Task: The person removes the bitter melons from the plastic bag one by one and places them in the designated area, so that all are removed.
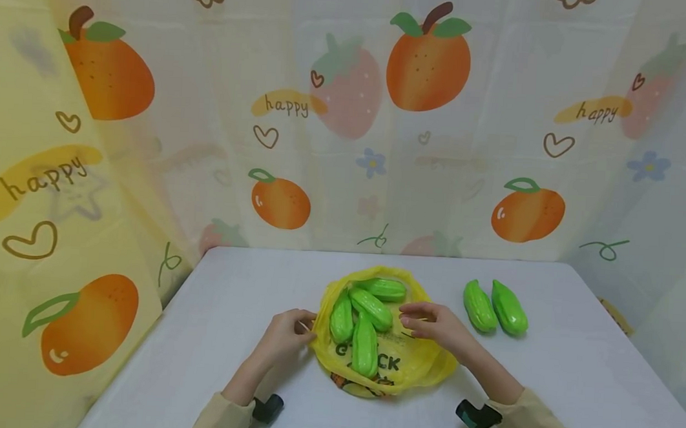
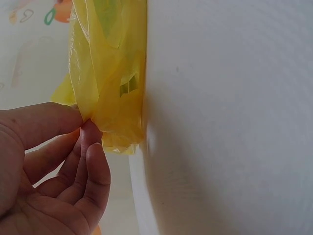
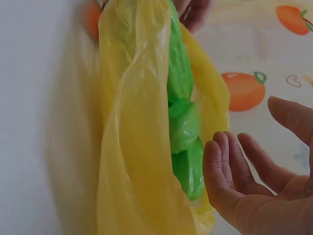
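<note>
A yellow plastic bag (image 1: pixel 410 369) lies spread open on the table, with several shiny green zucchini-like vegetables (image 1: pixel 365 348) inside it. At the bag's left rim my left hand (image 1: pixel 287 332) pinches the thin plastic between thumb and fingers; the left wrist view shows this pinch on the yellow film (image 2: pixel 110 73). My right hand (image 1: pixel 437 327) hovers over the bag's right side, its fingers loosely bent and holding nothing. In the right wrist view that hand (image 3: pixel 264 181) is apart from the green vegetables (image 3: pixel 183 125), which show past the bag's edge.
Two more green vegetables (image 1: pixel 479 306) lie side by side on the white table (image 1: pixel 246 280), right of the bag. A fruit-printed curtain (image 1: pixel 346 162) hangs behind the table and along both sides. Dark wrist cameras (image 1: pixel 478 415) are strapped under the sleeves.
</note>
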A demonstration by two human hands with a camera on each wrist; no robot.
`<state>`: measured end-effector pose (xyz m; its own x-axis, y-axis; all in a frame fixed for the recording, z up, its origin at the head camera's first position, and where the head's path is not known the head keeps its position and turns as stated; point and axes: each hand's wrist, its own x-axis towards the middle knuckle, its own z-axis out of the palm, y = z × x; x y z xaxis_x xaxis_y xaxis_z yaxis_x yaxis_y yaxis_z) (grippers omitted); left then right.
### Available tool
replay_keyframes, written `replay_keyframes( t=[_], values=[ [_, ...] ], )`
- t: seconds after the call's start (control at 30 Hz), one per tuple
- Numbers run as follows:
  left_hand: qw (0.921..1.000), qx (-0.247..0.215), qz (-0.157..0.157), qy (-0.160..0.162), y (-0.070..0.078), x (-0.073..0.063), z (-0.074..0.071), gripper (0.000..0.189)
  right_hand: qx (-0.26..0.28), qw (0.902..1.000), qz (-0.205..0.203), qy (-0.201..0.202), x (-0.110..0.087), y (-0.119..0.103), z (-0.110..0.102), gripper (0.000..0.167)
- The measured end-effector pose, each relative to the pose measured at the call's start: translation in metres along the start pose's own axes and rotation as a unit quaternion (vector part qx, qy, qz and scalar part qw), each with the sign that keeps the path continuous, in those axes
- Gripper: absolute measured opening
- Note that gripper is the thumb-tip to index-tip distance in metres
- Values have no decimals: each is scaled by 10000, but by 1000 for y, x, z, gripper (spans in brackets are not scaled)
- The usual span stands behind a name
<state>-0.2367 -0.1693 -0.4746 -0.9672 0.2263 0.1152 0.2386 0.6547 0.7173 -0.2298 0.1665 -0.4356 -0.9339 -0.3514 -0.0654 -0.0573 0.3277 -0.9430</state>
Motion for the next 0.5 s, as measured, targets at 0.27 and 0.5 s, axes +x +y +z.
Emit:
replay_keyframes(
  t=[0.27, 0.5],
  values=[
    [10000, -4, 75, -10, -1, 0, 0, 31, 59, 9996, -114, -258, 4, 1, 13, 50],
    [10000, 8, 49, -1, 0, -1, 0, 31, 166, 9995, -41, -264, 9, 3, 24, 49]
  ],
)
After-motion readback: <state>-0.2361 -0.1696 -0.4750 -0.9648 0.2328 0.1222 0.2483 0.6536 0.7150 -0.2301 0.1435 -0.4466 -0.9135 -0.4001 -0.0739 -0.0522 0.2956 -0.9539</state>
